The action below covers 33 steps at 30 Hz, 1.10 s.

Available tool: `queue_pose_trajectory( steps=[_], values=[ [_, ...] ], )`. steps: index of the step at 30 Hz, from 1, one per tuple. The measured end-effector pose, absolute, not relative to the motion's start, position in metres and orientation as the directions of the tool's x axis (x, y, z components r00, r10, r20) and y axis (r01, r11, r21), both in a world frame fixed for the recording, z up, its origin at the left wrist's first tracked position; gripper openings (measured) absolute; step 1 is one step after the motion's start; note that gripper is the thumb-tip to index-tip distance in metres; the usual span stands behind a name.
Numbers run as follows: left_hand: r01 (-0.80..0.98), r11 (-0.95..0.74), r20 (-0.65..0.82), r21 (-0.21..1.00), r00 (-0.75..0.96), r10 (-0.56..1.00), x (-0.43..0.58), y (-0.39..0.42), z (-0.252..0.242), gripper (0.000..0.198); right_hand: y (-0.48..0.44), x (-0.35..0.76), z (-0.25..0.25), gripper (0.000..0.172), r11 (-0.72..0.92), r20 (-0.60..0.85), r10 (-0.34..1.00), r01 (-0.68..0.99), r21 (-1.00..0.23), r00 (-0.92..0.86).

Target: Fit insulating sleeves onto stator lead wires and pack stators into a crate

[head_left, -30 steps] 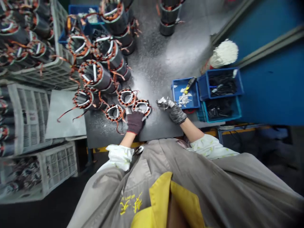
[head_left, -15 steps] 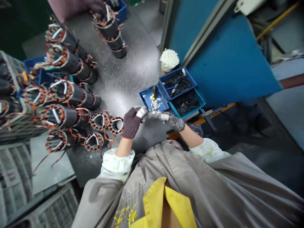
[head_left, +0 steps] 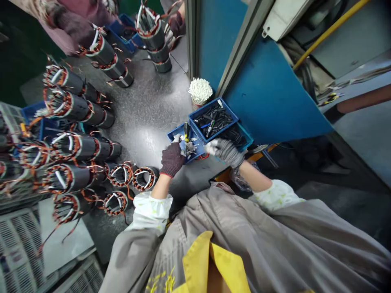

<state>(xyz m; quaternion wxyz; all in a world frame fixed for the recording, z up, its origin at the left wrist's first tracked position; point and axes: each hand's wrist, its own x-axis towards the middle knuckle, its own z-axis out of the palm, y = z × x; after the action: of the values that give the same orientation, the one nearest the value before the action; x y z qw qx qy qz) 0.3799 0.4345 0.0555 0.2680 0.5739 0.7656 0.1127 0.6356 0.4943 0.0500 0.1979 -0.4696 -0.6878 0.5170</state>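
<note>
My left hand (head_left: 171, 158), in a dark glove, reaches over the near edge of a small blue bin (head_left: 174, 133) that holds white scraps and a black-and-yellow tool (head_left: 185, 131). Its fingers curl into the scraps; what they pinch is too small to make out. My right hand (head_left: 224, 150), in a grey glove with white fingertips, rests closed at the right side of the same bin, beside a blue bin of black parts (head_left: 214, 119). Three wound stators (head_left: 143, 178) with copper coils lie on the dark table (head_left: 149, 118) just left of my left hand.
Rows of stacked stators (head_left: 73, 106) fill the table's left side, with grey crates (head_left: 18, 240) beyond. A cup of white sticks (head_left: 200, 90) stands behind the bins. A blue panel (head_left: 269, 93) walls the right. Another person's gloved hands (head_left: 175, 24) work on stators at the far end.
My view swung right and up. Both hands left the stators, met briefly in front of me, and now sit at the small blue bin.
</note>
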Motion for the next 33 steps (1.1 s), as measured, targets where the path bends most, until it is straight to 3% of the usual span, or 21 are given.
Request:
queue_pose_trajectory(
  steps=[2,5,8,12,15,17,20,22,25,28,31,33],
  values=[
    [0.838,0.328,-0.319,0.435,-0.197,0.927,0.38,0.438,0.046,0.075,0.53,0.65,0.054,0.03,0.123,-0.192,0.894,0.632,-0.765,-0.406],
    [0.845,0.376,-0.317,0.381,-0.262,0.911,0.387,0.439,0.042,0.056,0.576,0.65,0.059,0.04,0.352,-0.206,0.852,0.818,-0.454,-0.481],
    [0.87,0.378,-0.297,0.317,-0.288,0.91,0.391,0.439,0.05,0.031,0.605,0.633,0.056,0.037,0.548,-0.332,0.733,0.805,-0.227,-0.593],
    [0.887,0.368,-0.285,0.279,-0.289,0.914,0.385,0.428,0.063,0.029,0.621,0.608,0.049,0.032,0.708,-0.403,0.633,0.705,-0.044,-0.661],
    [0.858,0.376,-0.249,0.349,-0.302,0.92,0.376,0.403,0.065,0.056,0.621,0.61,0.058,0.036,0.72,-0.384,0.64,0.693,-0.002,-0.666],
    [0.826,0.369,-0.209,0.427,-0.307,0.928,0.369,0.377,0.062,0.059,0.615,0.624,0.072,0.031,0.683,-0.292,0.697,0.731,-0.009,-0.655],
    [0.76,0.346,-0.131,0.551,-0.331,0.935,0.36,0.327,0.051,0.043,0.595,0.646,0.089,0.032,0.521,-0.061,0.846,0.846,-0.113,-0.529],
    [0.71,0.36,-0.119,0.606,-0.367,0.923,0.359,0.289,0.043,0.035,0.57,0.647,0.09,0.037,0.368,0.038,0.923,0.847,-0.383,-0.384],
    [0.662,0.386,-0.18,0.642,-0.359,0.916,0.372,0.227,0.032,0.04,0.507,0.615,0.073,0.029,0.211,-0.039,0.931,0.621,-0.755,-0.364],
    [0.624,0.434,-0.342,0.65,-0.27,0.9,0.396,0.164,0.023,0.045,0.415,0.562,0.047,0.028,0.219,-0.15,0.787,0.498,-0.839,-0.599],
    [0.626,0.548,-0.56,0.555,-0.207,0.802,0.416,0.099,0.014,0.045,0.308,0.52,0.027,0.033,0.194,-0.292,0.477,0.424,-0.885,-0.829],
    [0.634,0.624,-0.67,0.457,-0.216,0.711,0.424,0.05,0.006,0.043,0.243,0.501,0.013,0.044,0.135,-0.399,0.236,0.437,-0.889,-0.886]
  ],
)
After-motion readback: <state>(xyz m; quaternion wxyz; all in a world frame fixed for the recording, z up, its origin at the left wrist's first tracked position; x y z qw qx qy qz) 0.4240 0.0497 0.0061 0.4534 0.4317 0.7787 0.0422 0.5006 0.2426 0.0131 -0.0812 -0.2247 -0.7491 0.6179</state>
